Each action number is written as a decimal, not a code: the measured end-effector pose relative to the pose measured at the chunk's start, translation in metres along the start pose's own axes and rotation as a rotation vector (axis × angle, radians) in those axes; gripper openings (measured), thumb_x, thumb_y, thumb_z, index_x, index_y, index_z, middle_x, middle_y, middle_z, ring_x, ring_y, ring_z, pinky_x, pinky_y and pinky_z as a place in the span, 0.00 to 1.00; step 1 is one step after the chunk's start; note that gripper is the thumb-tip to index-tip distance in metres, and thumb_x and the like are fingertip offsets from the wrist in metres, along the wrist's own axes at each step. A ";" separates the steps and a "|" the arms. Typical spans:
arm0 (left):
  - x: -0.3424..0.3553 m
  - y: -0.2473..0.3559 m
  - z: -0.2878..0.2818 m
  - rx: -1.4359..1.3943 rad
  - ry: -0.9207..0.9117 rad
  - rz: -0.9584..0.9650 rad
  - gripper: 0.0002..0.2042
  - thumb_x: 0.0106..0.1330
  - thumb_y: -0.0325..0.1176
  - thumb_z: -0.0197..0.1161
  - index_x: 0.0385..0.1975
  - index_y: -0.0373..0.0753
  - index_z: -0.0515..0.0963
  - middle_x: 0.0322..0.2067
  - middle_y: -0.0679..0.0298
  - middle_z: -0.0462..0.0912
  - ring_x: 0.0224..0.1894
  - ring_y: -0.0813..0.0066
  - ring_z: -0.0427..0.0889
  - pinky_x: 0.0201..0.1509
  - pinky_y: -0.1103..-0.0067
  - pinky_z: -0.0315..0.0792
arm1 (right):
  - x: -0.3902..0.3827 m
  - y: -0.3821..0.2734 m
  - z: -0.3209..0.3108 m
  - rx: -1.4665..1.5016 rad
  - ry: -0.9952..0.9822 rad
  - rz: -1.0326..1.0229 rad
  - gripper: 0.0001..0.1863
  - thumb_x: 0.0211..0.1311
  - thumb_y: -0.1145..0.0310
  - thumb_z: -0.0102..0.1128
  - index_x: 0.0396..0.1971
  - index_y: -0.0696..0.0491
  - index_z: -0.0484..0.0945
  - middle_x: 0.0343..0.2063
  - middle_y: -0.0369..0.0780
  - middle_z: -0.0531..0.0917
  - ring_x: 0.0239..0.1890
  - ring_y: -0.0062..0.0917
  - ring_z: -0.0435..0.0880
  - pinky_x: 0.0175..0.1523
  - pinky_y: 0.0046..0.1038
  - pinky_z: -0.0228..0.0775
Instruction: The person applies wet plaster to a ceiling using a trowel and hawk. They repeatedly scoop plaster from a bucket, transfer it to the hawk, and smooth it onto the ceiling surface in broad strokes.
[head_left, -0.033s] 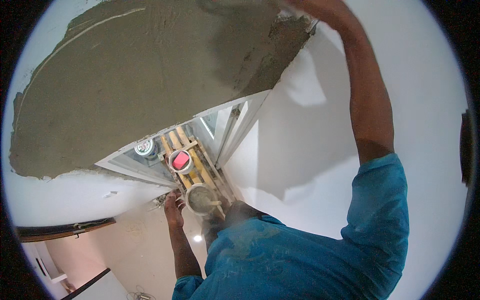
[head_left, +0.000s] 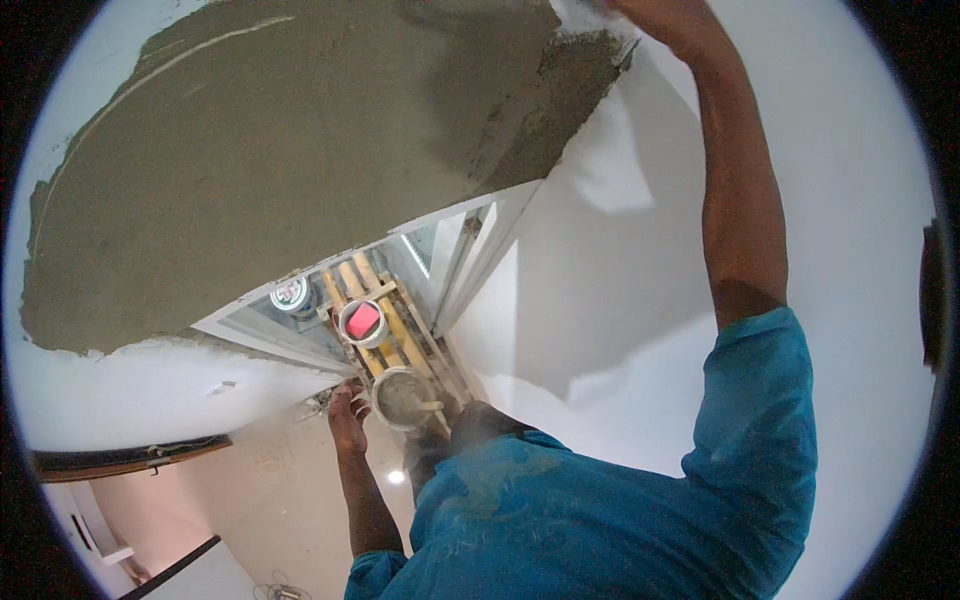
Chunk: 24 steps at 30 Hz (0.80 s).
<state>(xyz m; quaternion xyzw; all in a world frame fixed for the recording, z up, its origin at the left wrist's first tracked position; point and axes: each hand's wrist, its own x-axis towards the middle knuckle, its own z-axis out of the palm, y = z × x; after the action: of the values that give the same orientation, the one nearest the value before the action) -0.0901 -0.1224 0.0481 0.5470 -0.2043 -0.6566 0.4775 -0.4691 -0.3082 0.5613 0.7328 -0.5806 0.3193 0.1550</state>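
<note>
Grey mortar [head_left: 260, 140] coats a broad, rough-edged patch of the white surface at upper left. My right hand [head_left: 637, 12] is raised to the top edge beside it; its fingers are blurred and cut off, so what they hold is unclear. Low at centre, my left hand [head_left: 348, 410] hangs with loosely bent fingers apart, beside a bucket of grey mix [head_left: 390, 395] with a pale handle in it. A smaller white pail [head_left: 351, 338] with a pink block [head_left: 363, 319] stands on yellow wooden slats [head_left: 398, 331].
Beyond the slats are white-framed glass panes [head_left: 240, 327] and a round tub [head_left: 291, 298]. A white wall [head_left: 590, 280] rises at right. At lower left are a dark wooden edge [head_left: 130, 456], a pale floor [head_left: 250, 510], a white panel [head_left: 200, 572] and some cable [head_left: 280, 590].
My right hand and forearm have shifted slightly rightward along the top. My left hand and the buckets look the same.
</note>
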 end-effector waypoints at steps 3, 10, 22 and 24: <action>-0.008 0.001 -0.009 -0.034 0.060 0.013 0.17 0.65 0.45 0.58 0.47 0.42 0.73 0.36 0.68 0.76 0.31 0.80 0.72 0.36 0.80 0.68 | -0.065 -0.005 0.012 -0.081 -0.176 -0.242 0.20 0.63 0.56 0.53 0.45 0.56 0.75 0.40 0.48 0.80 0.45 0.38 0.79 0.52 0.38 0.69; -0.015 -0.018 -0.044 -0.045 0.172 -0.039 0.21 0.62 0.48 0.60 0.49 0.42 0.71 0.35 0.66 0.75 0.30 0.79 0.71 0.34 0.80 0.68 | -0.165 -0.027 0.178 -0.330 -0.270 -0.487 0.24 0.60 0.58 0.53 0.52 0.58 0.66 0.40 0.59 0.75 0.49 0.49 0.75 0.56 0.50 0.62; -0.016 -0.043 -0.070 -0.108 0.217 -0.048 0.20 0.64 0.46 0.57 0.51 0.41 0.72 0.37 0.65 0.76 0.30 0.79 0.72 0.33 0.81 0.70 | -0.051 -0.036 0.077 -0.136 -0.374 -0.179 0.25 0.66 0.49 0.46 0.46 0.58 0.71 0.29 0.45 0.81 0.34 0.37 0.81 0.46 0.43 0.70; -0.009 -0.044 -0.068 -0.112 0.180 -0.037 0.20 0.65 0.46 0.57 0.51 0.40 0.72 0.37 0.65 0.76 0.31 0.80 0.72 0.33 0.81 0.70 | -0.028 -0.030 0.052 -0.076 -0.406 -0.148 0.26 0.66 0.47 0.46 0.49 0.56 0.71 0.28 0.42 0.81 0.33 0.33 0.80 0.44 0.39 0.72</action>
<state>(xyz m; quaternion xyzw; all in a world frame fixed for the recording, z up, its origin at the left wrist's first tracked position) -0.0458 -0.0770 -0.0034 0.5799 -0.1133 -0.6239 0.5114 -0.4286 -0.3101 0.5089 0.8163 -0.5561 0.1307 0.0855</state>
